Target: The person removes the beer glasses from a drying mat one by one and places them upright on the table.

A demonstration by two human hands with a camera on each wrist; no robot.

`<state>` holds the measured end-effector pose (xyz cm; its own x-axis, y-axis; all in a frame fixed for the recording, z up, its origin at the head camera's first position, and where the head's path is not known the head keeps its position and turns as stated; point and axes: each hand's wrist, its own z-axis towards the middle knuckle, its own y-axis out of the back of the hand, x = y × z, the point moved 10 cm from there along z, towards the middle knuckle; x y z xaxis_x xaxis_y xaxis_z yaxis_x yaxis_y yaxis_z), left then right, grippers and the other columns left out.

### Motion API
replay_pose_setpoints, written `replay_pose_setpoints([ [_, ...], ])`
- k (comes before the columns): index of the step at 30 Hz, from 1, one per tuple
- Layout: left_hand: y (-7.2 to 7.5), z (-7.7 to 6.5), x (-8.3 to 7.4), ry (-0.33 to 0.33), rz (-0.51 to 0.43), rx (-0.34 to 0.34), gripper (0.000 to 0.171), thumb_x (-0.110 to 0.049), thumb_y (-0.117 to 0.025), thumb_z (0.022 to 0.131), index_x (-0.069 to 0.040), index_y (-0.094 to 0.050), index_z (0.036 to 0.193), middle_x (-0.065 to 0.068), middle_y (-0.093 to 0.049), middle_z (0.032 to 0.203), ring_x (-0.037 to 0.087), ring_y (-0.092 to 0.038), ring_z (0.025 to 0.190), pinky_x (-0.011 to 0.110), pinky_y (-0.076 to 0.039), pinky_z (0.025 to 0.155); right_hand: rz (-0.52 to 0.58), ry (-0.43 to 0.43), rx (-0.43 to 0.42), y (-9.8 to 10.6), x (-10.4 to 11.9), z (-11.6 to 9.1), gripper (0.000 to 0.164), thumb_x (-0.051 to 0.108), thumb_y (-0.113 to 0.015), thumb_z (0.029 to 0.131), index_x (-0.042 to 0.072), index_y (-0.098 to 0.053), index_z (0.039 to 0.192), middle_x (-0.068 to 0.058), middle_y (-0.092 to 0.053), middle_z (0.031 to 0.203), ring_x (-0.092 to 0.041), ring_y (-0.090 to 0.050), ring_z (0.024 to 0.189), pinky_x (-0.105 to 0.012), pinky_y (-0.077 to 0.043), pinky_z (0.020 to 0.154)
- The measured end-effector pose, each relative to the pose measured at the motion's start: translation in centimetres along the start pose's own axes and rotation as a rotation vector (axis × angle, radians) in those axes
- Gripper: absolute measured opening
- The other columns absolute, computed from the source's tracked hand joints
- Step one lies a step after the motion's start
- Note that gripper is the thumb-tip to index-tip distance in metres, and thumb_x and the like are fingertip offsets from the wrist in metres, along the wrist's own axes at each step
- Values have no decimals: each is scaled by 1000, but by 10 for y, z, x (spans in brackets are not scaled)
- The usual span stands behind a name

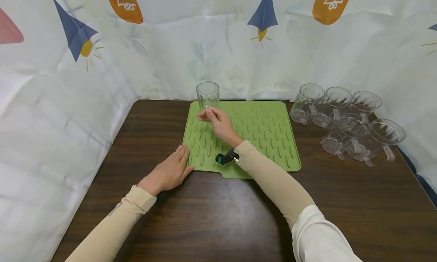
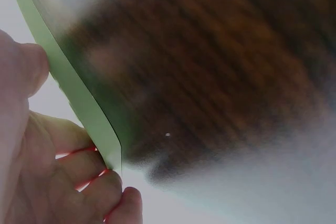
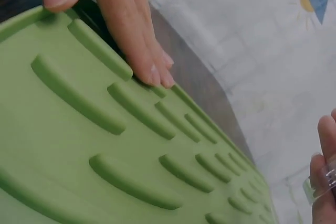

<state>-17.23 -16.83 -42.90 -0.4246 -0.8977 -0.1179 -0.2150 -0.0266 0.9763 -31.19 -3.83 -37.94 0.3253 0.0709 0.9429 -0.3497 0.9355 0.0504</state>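
Note:
A clear glass mug (image 1: 208, 93) stands at the far left corner of a green ridged mat (image 1: 266, 129). My right hand (image 1: 222, 126) pinches its handle, which the fingers mostly cover; in the right wrist view a bit of clear handle (image 3: 329, 176) shows between them. My left hand (image 1: 169, 171) lies with straight fingers over the mat's near left edge. The left wrist view has those fingers (image 2: 79, 174) touching the mat's green rim (image 2: 86, 108), and the right wrist view shows the fingertips on the ridged surface.
Several clear mugs (image 1: 308, 98) with handles stand grouped right of the mat on the dark wooden table (image 1: 211, 216). A patterned white cloth (image 1: 170, 57) hangs behind the table and along its left side. A black wrist strap (image 1: 226, 157) is on my right wrist.

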Motion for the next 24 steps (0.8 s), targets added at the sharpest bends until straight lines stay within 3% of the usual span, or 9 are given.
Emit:
replay_pose_setpoints([
  [7,1,1,1,-1,-5,-6,69,-36,-44,112,12,-27,158,32,-23,168,45,-22,159,56,-29,129,31,41,35,1,13,-4,34,17,-42,112,-4,-67,117,-27,-72,120,-39,-72,111,-41,-59,104],
  [15,0,2,2,2,-27,18,70,-37,-45,111,11,-26,159,31,-22,169,45,-21,159,57,-29,129,42,7,35,7,19,-13,34,15,-41,112,-7,-67,117,-28,-72,121,-43,-72,108,-52,-58,101],
  [24,4,2,1,-8,-39,7,71,-36,-48,111,13,-27,158,33,-24,167,47,-24,158,59,-31,127,-10,0,95,12,27,-24,34,19,-42,112,-2,-69,115,-23,-73,118,-32,-74,105,-44,-60,98],
])
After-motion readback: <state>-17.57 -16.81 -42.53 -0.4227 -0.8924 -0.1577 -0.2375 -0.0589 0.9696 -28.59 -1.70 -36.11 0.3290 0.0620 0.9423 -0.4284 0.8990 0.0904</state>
